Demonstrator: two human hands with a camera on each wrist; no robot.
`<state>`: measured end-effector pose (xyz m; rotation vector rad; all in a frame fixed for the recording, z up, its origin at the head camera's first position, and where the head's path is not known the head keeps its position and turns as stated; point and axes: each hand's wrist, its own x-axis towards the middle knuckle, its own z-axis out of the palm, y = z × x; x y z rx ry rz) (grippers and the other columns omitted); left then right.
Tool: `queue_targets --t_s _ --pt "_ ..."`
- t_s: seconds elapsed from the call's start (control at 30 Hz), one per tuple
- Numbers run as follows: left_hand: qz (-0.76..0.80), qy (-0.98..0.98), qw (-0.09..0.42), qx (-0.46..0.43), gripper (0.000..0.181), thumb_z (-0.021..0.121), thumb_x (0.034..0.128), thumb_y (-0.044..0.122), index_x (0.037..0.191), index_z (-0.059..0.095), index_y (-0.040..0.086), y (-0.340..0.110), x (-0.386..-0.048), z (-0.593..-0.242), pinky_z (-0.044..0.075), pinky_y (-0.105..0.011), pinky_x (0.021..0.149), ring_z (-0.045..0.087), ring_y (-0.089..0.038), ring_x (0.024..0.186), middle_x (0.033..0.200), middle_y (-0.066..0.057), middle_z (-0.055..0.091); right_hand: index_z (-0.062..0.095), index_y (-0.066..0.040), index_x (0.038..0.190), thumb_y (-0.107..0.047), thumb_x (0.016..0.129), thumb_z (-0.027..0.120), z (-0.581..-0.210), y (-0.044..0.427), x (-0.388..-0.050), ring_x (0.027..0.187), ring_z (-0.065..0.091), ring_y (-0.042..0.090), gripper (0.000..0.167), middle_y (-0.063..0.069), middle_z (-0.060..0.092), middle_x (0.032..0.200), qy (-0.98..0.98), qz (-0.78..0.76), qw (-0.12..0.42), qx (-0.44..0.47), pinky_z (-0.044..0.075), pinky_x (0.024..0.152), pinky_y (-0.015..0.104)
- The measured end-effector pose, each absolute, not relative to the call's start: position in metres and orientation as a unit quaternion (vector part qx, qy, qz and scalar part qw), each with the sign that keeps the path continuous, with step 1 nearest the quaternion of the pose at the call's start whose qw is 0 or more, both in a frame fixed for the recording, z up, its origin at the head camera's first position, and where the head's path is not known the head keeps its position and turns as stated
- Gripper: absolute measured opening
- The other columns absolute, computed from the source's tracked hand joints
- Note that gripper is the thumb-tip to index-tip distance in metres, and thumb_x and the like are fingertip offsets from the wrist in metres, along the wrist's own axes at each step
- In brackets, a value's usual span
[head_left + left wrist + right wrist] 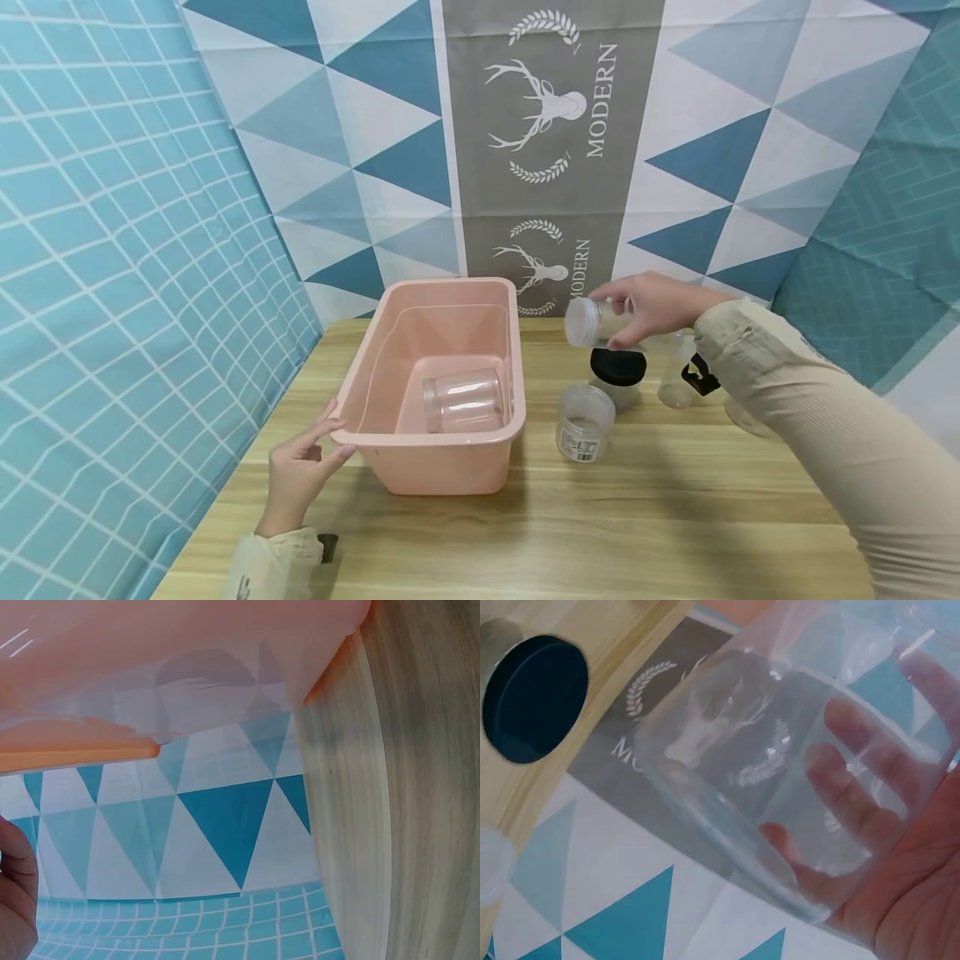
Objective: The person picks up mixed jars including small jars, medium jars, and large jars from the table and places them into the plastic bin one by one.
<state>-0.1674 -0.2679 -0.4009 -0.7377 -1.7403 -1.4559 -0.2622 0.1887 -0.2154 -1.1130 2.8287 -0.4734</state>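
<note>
- Since the near-left rim corner of the pink tub is pinched between thumb and fingers of the left hand, the tub is presumably steadied against sliding.
- Clear jar is gripped round its body by the curled fingers of the right hand; its whitish lid end is left uncovered and pointed left, toward the tub.
- That jar is held sideways above the table, right of the tub; body grip probably picked to leave the lid end free.
- Lying jar is set on its side on the tub floor, neck end left; rolling is likely limited by the tub walls.
- Black-lidded jar and labelled jar are stood upright right of the tub, labelled one nearer; both seemingly kept within right-hand reach.
- Farther right, a clear container is partly hidden by the right sleeve; its contents can't be told.
</note>
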Motion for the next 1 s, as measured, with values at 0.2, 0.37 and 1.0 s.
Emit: queue_targets --t_s 0.2,0.37,1.0 --pt "-0.572 -0.676 0.370 -0.282 0.027 0.081 0.0697 -0.003 0.094 0.072 -0.005 -0.267 -0.168 -0.402 0.017 -0.023 0.032 0.016 -0.011 0.037 0.121 0.004 0.062 0.053 0.004 0.130 -0.021 0.072 0.079 -0.212 0.175 -0.263 0.082 0.057 0.023 0.068 0.009 0.062 0.094 0.921 -0.150 0.045 -0.357 0.048 0.070 0.039" --pt "-0.571 -0.677 0.371 -0.279 0.026 0.082 0.0699 -0.002 0.094 0.072 -0.005 -0.267 -0.168 -0.403 0.017 -0.023 0.032 0.016 -0.011 0.036 0.121 0.004 0.062 0.054 0.003 0.129 -0.020 0.071 0.078 -0.214 0.166 -0.266 0.075 0.051 0.019 0.067 0.005 0.058 0.086 0.917 -0.150 0.042 -0.368 0.044 0.065 0.035" --pt "-0.564 -0.684 0.378 -0.267 0.025 0.082 0.0702 0.000 0.092 0.071 -0.007 -0.266 -0.168 -0.404 0.015 -0.024 0.032 0.023 -0.005 0.037 0.120 0.006 0.063 0.055 -0.003 0.131 -0.024 0.071 0.077 -0.217 0.115 -0.272 0.078 0.054 0.021 0.067 0.005 0.063 0.092 0.904 -0.131 0.075 -0.400 0.047 0.071 0.036"
